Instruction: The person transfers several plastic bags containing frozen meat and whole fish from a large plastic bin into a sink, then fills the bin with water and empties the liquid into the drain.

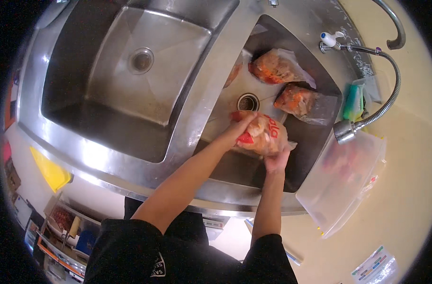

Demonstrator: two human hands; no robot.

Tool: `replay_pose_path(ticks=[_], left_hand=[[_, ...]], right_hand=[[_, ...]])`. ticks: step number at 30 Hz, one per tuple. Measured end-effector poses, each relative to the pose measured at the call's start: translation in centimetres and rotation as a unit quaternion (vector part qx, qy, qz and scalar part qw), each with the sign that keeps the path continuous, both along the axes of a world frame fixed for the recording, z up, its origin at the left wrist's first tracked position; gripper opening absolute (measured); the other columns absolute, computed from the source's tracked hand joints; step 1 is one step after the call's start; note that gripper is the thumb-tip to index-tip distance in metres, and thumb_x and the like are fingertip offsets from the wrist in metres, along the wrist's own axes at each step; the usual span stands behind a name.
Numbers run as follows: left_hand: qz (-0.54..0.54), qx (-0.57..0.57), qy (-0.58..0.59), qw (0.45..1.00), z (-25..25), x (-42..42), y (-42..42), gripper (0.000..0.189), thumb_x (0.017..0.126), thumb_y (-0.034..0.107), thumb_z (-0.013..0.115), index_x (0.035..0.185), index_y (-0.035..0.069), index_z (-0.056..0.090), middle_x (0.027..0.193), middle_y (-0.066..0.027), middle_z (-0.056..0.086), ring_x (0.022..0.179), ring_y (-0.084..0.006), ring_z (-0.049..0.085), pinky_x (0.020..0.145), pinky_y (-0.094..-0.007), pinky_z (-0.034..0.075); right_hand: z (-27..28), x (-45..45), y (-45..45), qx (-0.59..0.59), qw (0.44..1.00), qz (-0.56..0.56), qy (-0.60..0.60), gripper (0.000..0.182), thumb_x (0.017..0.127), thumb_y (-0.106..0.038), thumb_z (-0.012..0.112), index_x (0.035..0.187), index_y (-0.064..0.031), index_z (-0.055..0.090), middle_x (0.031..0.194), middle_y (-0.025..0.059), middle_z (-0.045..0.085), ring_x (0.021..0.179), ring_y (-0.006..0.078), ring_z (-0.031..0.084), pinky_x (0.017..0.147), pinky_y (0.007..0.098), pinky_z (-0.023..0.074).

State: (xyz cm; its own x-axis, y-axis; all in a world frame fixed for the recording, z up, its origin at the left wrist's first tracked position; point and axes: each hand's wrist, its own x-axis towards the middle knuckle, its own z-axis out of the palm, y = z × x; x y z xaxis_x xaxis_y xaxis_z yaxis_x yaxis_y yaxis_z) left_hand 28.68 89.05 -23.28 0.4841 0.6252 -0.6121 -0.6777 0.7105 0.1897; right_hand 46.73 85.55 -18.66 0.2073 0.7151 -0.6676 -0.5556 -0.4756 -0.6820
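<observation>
Both hands hold a clear plastic bag of pale meat with red print [264, 133] over the near part of the right sink basin. My left hand [241, 128] grips its left side, close to a red patch on the bag. My right hand [278, 159] supports its lower right corner. Beyond it in the basin lie a bag of orange-red meat [274, 66] and a second bag of reddish meat [297, 100]. Part of another bag [233, 74] shows by the basin's left wall. The drain [248, 103] lies just past the held bag.
At left is a second steel sink basin [148, 92]. A hose faucet with a metal spray head [345, 131] hangs by the right rim. On the right counter lie a translucent plastic container [340, 184], a green sponge [353, 103] and a printed sheet [375, 264]. A yellow item [50, 170] hangs at left.
</observation>
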Motion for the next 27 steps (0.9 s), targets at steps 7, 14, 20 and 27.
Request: replay_pose_path(ticks=[7,14,20,27], left_hand=[[-0.015,-0.151,0.105,0.983,-3.1,0.3,-1.0,0.077,0.076,0.057,0.074,0.125,0.002,0.053,0.120,-0.0131,0.059,0.104,-0.0243,0.063,0.084,-0.0389,0.055],[0.021,-0.155,-0.020,0.987,-4.3,1.7,-1.6,0.081,0.068,0.057,0.080,0.124,0.005,0.053,0.115,-0.0110,0.060,0.101,-0.0236,0.064,0.082,-0.0392,0.056],[-0.073,-0.080,-0.127,0.986,1.2,0.2,-1.3,0.062,0.083,0.057,0.066,0.126,0.012,0.059,0.119,-0.0071,0.065,0.102,-0.0193,0.066,0.082,-0.0365,0.057],[-0.073,-0.072,-0.099,0.990,-0.4,1.6,-2.1,0.067,0.073,0.044,0.080,0.126,0.011,0.056,0.111,-0.0092,0.066,0.094,-0.0257,0.068,0.075,-0.0430,0.058]], right_hand=[[0.5,-1.0,-0.8,-0.061,0.988,0.091,-0.107,0.039,0.099,-0.025,0.043,0.132,-0.0041,0.051,0.128,0.0122,0.059,0.113,0.0267,0.060,0.090,0.0404,0.0537],[1.5,1.1,-1.2,0.022,0.987,0.115,-0.107,0.042,0.101,-0.029,0.044,0.133,-0.0017,0.048,0.132,0.0128,0.056,0.119,0.0272,0.056,0.097,0.0436,0.0497],[2.3,2.0,-2.2,0.085,0.988,0.105,-0.073,0.050,0.100,-0.031,0.049,0.143,-0.0053,0.039,0.140,0.0139,0.048,0.129,0.0295,0.048,0.105,0.0470,0.0436],[0.6,5.8,-4.3,0.021,0.991,0.096,-0.086,0.064,0.094,-0.044,0.050,0.145,-0.0067,0.037,0.143,0.0145,0.045,0.131,0.0316,0.046,0.105,0.0492,0.0427]])
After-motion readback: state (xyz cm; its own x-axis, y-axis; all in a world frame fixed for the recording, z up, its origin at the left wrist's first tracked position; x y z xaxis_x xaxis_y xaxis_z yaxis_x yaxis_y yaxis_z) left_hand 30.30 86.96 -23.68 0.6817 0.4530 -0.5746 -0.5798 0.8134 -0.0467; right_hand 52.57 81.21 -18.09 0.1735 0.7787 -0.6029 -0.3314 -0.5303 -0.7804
